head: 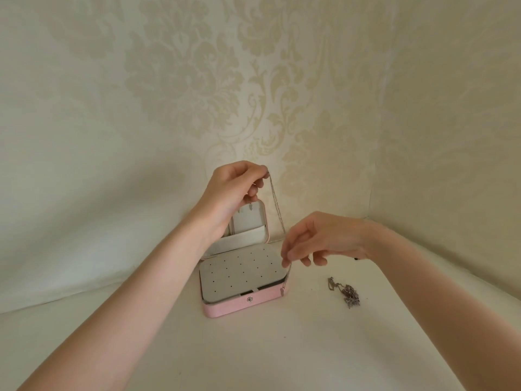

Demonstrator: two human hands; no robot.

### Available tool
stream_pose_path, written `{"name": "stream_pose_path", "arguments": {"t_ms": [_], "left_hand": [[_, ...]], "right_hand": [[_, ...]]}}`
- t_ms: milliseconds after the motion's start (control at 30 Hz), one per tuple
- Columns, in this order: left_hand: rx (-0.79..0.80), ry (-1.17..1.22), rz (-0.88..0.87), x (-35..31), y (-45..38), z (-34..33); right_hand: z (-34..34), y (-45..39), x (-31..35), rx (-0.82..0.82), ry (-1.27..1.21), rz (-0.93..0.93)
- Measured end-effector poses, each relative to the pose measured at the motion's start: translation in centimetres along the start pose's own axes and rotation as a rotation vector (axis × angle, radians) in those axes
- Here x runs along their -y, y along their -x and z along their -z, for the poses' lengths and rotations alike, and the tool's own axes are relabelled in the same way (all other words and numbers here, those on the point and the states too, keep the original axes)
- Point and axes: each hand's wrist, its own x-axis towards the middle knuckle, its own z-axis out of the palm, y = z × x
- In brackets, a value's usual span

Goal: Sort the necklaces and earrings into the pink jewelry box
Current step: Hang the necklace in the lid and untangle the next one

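The pink jewelry box [242, 306] lies open on the white surface, its lid [260, 221] upright against the wall. A white panel with small holes [239, 272] covers its base. My left hand [234, 187] is raised above the lid and pinches the top of a silver necklace [277, 210]. The chain hangs down to my right hand [315, 238], which pinches it lower, beside the box's right edge. A small pendant [281, 292] dangles at the box's front right corner. A heap of silver chains [345, 292] lies right of the box.
Patterned cream wallpaper forms a corner behind the box. The white surface [267, 351] spreads toward me. A small dark object [356, 259] peeks out behind my right wrist. Small pieces hang inside the lid [249, 207].
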Motion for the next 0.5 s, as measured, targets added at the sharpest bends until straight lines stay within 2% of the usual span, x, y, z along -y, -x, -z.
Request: {"name": "stream_pose_path", "arguments": {"t_ms": [67,133,267,367,500], "left_hand": [[-0.038,-0.011,0.017,0.8,0.5,0.2],[-0.017,-0.133,0.057,2.3,1.5,-0.1],[0.186,-0.479,0.149,6.6,4.1,-2.3],[0.253,-0.53,0.182,8.8,5.1,-3.9],[0.316,-0.569,0.057,10.2,5.9,-5.5]], "right_hand": [[0.3,0.4,-0.9,-0.005,-0.082,-0.005],[0.6,0.9,-1.6,-0.026,-0.126,-0.008],[0.6,1.9,-2.6,-0.05,-0.156,-0.014],[0.2,2.7,-4.0,-0.07,-0.188,-0.019],[-0.4,3.6,-6.7,-0.144,-0.278,-0.047]]}}
